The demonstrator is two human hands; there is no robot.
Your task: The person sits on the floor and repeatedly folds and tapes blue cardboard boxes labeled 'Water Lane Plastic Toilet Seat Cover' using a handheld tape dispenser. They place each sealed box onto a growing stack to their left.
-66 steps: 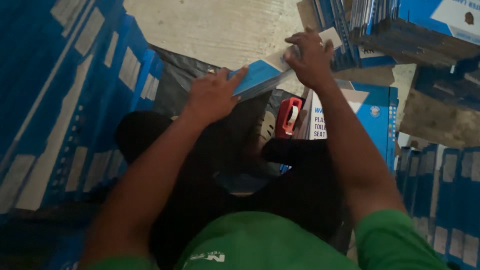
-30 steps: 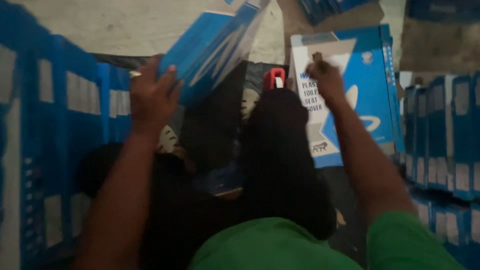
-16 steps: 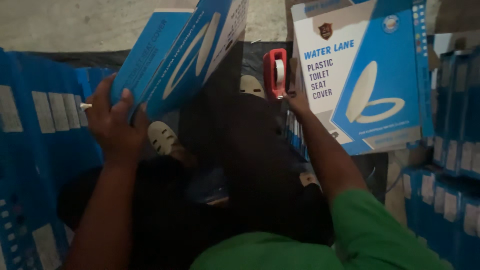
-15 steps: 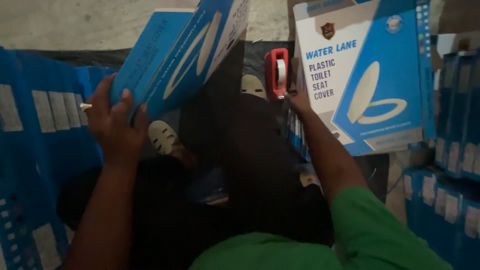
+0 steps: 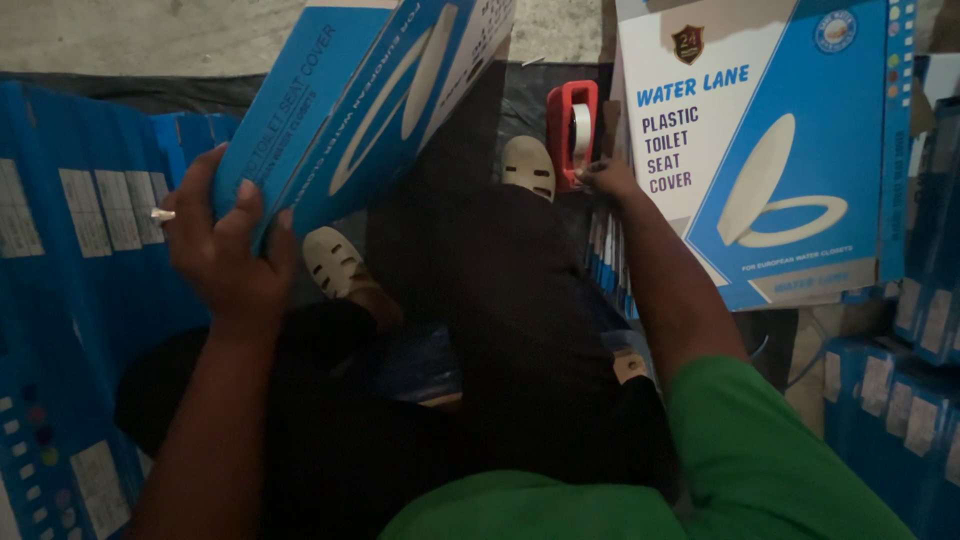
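Observation:
My left hand (image 5: 225, 250) grips the lower corner of a blue and white cardboard box (image 5: 360, 100) and holds it tilted up over my lap. A ring shows on one finger. My right hand (image 5: 605, 178) reaches forward and touches the red tape dispenser (image 5: 572, 130), which stands upright just past my knee; whether the fingers close around it I cannot tell. A second blue and white box (image 5: 770, 150) with a picture of an oval seat lies flat to the right of the dispenser. I sit on the floor in dark trousers and beige sandals (image 5: 527, 165).
Flattened blue cartons (image 5: 80, 260) lie spread over the floor at the left. More blue boxes (image 5: 900, 400) stand stacked at the right edge. A thin stack of flat cartons (image 5: 605, 260) stands on edge beside my right forearm. Bare concrete floor (image 5: 150, 35) shows at the top.
I lifted the blue box off the floor with my left hand and tilted it up. My right hand left that box and came down to the red tape dispenser.

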